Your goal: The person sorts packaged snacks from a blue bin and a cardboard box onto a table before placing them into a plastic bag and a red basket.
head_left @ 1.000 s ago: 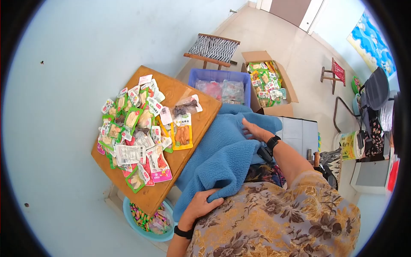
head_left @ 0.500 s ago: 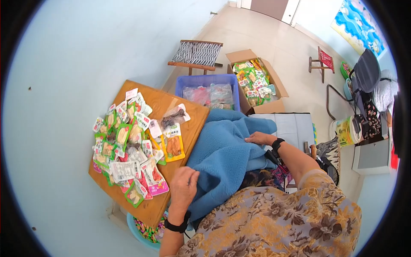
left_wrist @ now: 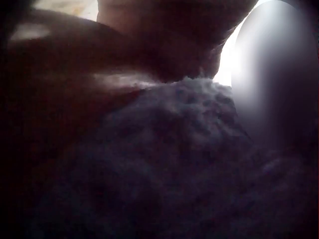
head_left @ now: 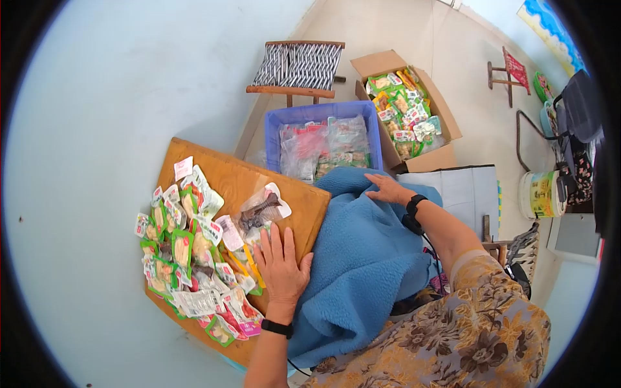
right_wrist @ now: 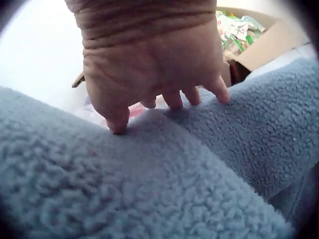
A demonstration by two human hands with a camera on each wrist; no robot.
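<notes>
My left hand lies palm down with fingers spread over the near edge of a heap of snack packets on the wooden table. It partly covers a yellow-edged packet; its fingertips are right below a clear packet with dark contents. The left wrist view is dark, with blurred skin and fleece. Across the lap spreads a blue fleece blanket. My right hand rests on the blanket's far part, and in the right wrist view its extended fingertips touch the fleece.
Beyond the wooden table stand a blue-purple plastic crate of bagged packets and a cardboard box full of packets. A woven folding stool is farther back. A grey padded panel lies right of the blanket.
My left hand has left the blanket at the lap and moved up and across onto the packets, its fingers spreading out. The right hand stays on the blanket, whose folds have shifted.
</notes>
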